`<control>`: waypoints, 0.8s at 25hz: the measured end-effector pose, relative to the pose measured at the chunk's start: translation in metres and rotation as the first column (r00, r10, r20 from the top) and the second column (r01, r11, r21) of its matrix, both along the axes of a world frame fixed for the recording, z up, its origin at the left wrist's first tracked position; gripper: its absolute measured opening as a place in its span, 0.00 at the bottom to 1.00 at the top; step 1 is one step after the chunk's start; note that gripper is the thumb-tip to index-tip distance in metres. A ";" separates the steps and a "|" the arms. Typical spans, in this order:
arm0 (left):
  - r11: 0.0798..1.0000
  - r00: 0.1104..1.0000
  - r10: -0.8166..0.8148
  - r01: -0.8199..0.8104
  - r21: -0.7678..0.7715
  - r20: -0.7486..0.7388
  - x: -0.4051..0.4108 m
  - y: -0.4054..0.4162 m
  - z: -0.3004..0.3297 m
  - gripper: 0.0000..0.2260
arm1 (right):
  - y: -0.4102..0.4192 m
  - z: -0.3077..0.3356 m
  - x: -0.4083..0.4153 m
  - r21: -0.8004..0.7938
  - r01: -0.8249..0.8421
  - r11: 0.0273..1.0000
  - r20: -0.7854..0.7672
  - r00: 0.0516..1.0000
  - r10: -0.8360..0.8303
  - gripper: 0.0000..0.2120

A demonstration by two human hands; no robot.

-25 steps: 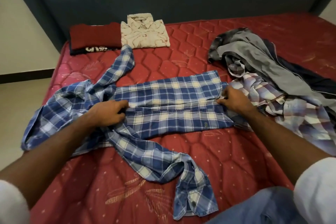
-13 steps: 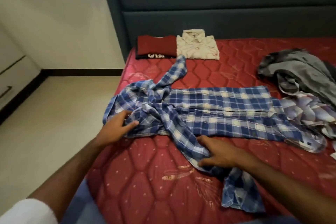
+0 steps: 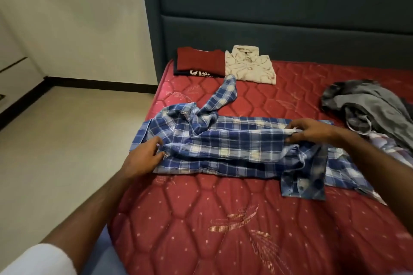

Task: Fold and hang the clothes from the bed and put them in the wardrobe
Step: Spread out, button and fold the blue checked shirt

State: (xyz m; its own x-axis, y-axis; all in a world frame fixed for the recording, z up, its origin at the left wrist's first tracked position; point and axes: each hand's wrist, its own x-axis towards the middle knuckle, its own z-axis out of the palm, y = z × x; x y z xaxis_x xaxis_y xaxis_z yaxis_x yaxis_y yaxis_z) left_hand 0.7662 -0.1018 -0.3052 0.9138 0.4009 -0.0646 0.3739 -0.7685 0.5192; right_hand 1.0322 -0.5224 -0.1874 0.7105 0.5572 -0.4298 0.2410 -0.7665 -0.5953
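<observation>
A blue plaid shirt (image 3: 225, 145) lies stretched across the red mattress (image 3: 223, 219). One sleeve is drawn sideways over the shirt's body, its cuff end hanging down at the right. My left hand (image 3: 144, 156) pinches the fabric at the shirt's left end, near the shoulder. My right hand (image 3: 310, 130) grips the sleeve near the right end, holding it a little above the shirt. The other sleeve trails up toward the headboard.
Two folded garments lie by the dark headboard (image 3: 279, 18): a red top (image 3: 201, 63) and a cream patterned shirt (image 3: 250, 65). A heap of grey and pale plaid clothes (image 3: 368, 114) sits at the right. Beige floor (image 3: 67, 140) lies left of the bed.
My right hand lifted the near sleeve off the mattress and carried it across the shirt's body to the right. My left hand shifted to the sleeve's shoulder end. The view panned slightly.
</observation>
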 end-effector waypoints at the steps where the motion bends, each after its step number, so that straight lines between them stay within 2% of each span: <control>1: 0.999 0.998 -0.038 0.039 -0.015 0.049 0.001 -0.003 0.000 0.11 | 0.004 0.006 0.006 -0.031 -0.034 0.999 -0.020 0.999 0.033 0.14; 2: 0.995 0.990 -0.099 0.098 0.013 0.103 0.003 -0.006 0.000 0.15 | 0.007 0.009 0.012 -0.073 -0.075 0.995 -0.034 0.997 0.072 0.17; 3: 0.980 0.972 -0.181 0.166 0.108 0.151 0.006 -0.010 -0.002 0.19 | 0.009 0.009 0.015 -0.138 -0.108 0.985 -0.035 0.994 0.104 0.21; 5: 0.884 0.934 -0.331 0.256 0.391 0.136 0.014 -0.017 -0.006 0.26 | 0.006 0.001 0.018 -0.328 -0.179 0.928 -0.031 0.983 0.179 0.30; 6: 0.823 0.922 -0.371 0.270 0.500 0.113 0.019 -0.022 -0.009 0.27 | 0.000 -0.006 0.019 -0.407 -0.208 0.889 -0.072 0.978 0.196 0.34; 8: 0.716 0.901 -0.431 0.309 0.625 0.048 0.028 -0.032 -0.010 0.24 | -0.020 -0.020 0.020 -0.474 -0.237 0.848 -0.176 0.969 0.172 0.40; 10: 0.611 0.868 -0.496 0.378 0.695 -0.036 0.036 -0.040 -0.013 0.18 | -0.043 -0.028 0.020 -0.398 -0.244 0.884 -0.191 0.965 0.181 0.42; 11: 0.584 0.858 -0.511 0.395 0.709 -0.057 0.038 -0.041 -0.014 0.16 | -0.051 -0.029 0.019 -0.289 -0.225 0.930 -0.188 0.966 0.175 0.40; 13: 0.588 0.857 -0.512 0.394 0.706 -0.052 0.043 -0.043 -0.017 0.14 | -0.064 -0.022 0.018 0.033 -0.098 0.995 -0.227 0.968 0.103 0.30; 15: 0.617 0.867 -0.495 0.394 0.681 -0.053 0.046 -0.045 -0.017 0.15 | -0.073 -0.012 0.024 0.252 0.032 0.967 -0.292 0.955 0.045 0.26; 17: 0.619 0.869 -0.491 0.404 0.674 -0.070 0.050 -0.049 -0.016 0.16 | -0.087 -0.004 0.037 0.264 0.043 0.963 -0.306 0.951 0.041 0.25; 19: 0.612 0.862 -0.504 0.406 0.679 -0.061 0.051 -0.051 -0.016 0.16 | -0.098 -0.002 0.051 0.089 -0.017 0.996 -0.117 0.993 0.028 0.22; 20: 0.613 0.861 -0.506 0.402 0.680 -0.051 0.051 -0.052 -0.016 0.16 | -0.103 -0.004 0.059 -0.060 -0.043 0.997 0.013 0.999 0.044 0.22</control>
